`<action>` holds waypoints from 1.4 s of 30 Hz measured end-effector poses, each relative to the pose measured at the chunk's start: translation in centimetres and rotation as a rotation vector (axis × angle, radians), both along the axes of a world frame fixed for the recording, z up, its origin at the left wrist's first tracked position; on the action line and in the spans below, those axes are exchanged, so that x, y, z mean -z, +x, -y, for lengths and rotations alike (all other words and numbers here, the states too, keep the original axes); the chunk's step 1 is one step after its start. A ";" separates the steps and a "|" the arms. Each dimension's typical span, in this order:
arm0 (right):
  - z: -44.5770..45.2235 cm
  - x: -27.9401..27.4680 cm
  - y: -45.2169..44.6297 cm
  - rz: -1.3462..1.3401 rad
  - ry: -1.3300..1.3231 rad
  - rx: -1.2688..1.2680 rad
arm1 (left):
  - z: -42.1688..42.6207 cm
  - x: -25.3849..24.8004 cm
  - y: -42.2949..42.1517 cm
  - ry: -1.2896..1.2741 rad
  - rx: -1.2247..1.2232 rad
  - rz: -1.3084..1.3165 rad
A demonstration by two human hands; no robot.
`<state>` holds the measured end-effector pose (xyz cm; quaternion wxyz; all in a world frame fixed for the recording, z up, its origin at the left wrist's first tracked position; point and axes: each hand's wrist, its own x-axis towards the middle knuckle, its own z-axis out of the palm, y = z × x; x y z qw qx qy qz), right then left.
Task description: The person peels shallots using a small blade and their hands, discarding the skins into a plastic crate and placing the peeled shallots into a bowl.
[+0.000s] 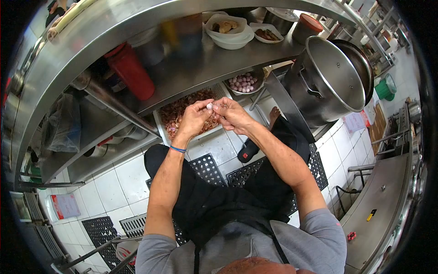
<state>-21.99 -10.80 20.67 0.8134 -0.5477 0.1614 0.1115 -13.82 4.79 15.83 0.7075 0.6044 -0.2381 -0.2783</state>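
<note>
A small pale peeled shallot is pinched between the fingertips of both hands. My left hand closes on it from the left, with a blue band on the wrist. My right hand grips it from the right, thumb and fingers pressed together; whether a small tool is tucked in there I cannot tell. Directly below the hands is a white crate of unpeeled shallots and loose reddish-brown skins, partly hidden by the hands. Just beyond the right hand, a bowl contains several peeled purple-white shallots.
A steel counter arches over the crate, carrying white food containers and a red cylinder. A large steel pot stands to the right. Black perforated mats lie on the white tiles, beside a black sandal.
</note>
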 end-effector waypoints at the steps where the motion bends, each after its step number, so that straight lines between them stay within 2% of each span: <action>1: -0.1 -0.2 0.0 -0.010 -0.007 -0.009 | 0.0 -0.2 0.1 0.035 -0.015 0.028; 11: -0.6 0.5 0.0 0.072 -0.068 0.007 | -0.2 0.2 0.3 0.021 -0.041 0.161; 13: -1.0 1.3 0.3 0.097 -0.153 0.054 | -0.1 0.3 0.2 -0.004 -0.026 0.081; 16: -0.6 1.1 0.4 0.061 -0.128 0.050 | 0.0 0.0 0.0 -0.028 -0.012 0.000; 22: 0.8 0.8 0.7 0.013 0.208 0.019 | -0.3 -0.6 0.3 -0.145 0.032 -0.149; 25: 0.9 0.7 0.7 0.021 0.238 0.045 | -0.5 -1.2 0.4 -0.182 0.045 -0.192; 31: 0.7 0.9 0.6 0.043 0.131 0.058 | -0.3 -1.2 0.0 -0.171 0.029 -0.220; 42: 0.2 0.0 0.2 0.046 0.113 0.087 | 0.0 -1.0 0.1 -0.226 0.027 -0.288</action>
